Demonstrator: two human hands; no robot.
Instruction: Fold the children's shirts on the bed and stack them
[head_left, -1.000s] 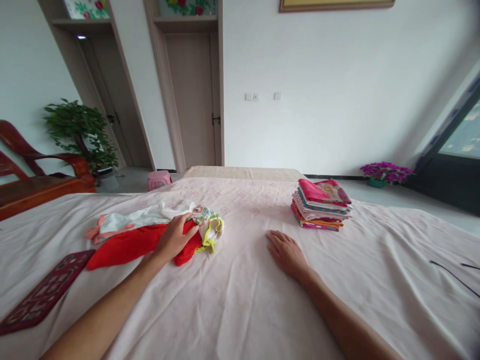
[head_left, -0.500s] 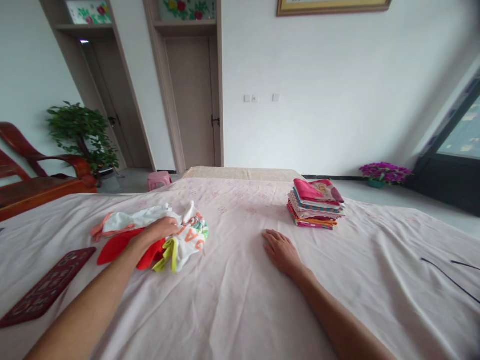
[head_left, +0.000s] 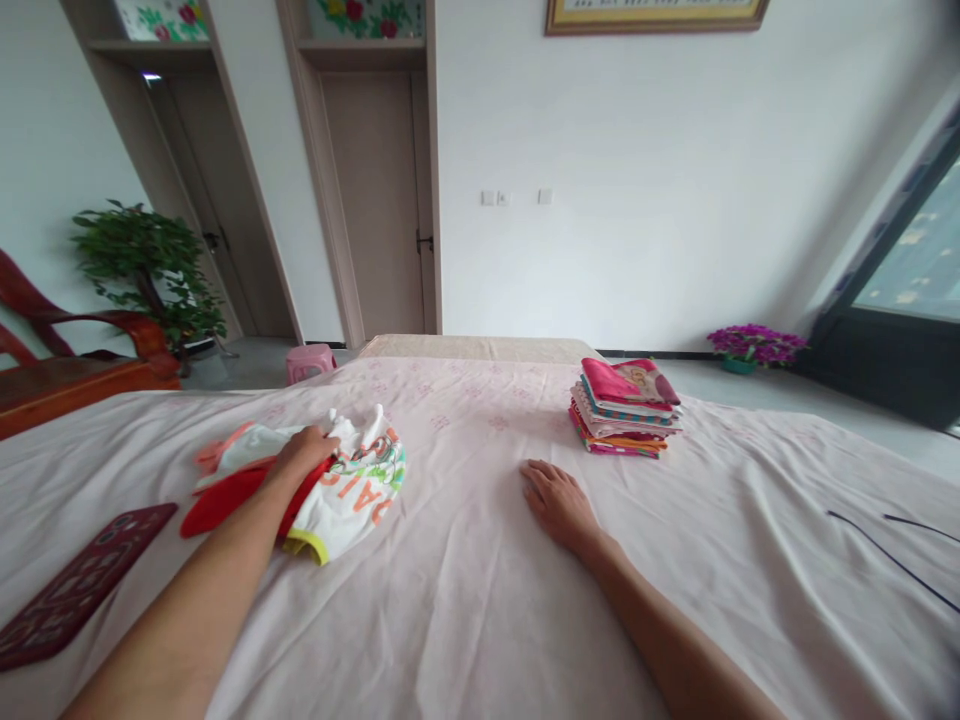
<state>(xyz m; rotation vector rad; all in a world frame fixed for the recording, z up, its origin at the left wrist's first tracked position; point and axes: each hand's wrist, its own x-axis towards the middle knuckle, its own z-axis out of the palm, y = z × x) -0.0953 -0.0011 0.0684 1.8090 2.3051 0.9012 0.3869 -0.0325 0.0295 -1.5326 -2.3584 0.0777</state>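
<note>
On the left, my left hand (head_left: 306, 452) is closed on the upper part of a white printed garment (head_left: 352, 498) with orange letters and a yellow-green trim; its fingertips are partly hidden in the cloth. Beneath and beside it lie a red cloth (head_left: 225, 502) and a pale garment (head_left: 255, 445) with a coral edge (head_left: 217, 455). My right hand (head_left: 556, 500) rests flat on the pale pink bed sheet (head_left: 465, 600), fingers stretched out and holding nothing. Just beyond it stands a neat stack of folded cloths (head_left: 626, 408), a pink printed one on top.
A dark red patterned flat object (head_left: 82, 590) lies at the left. Black cords (head_left: 892, 560) lie on the sheet at the right. Past the sheet are a pink stool (head_left: 310, 362), a wooden chair (head_left: 142, 350), a leafy plant (head_left: 150, 265) and purple flowers (head_left: 757, 345).
The white printed garment has shifted slightly left and spread out, its yellow-green trim now nearer me. My left hand moved with it. My right hand stays flat on the sheet.
</note>
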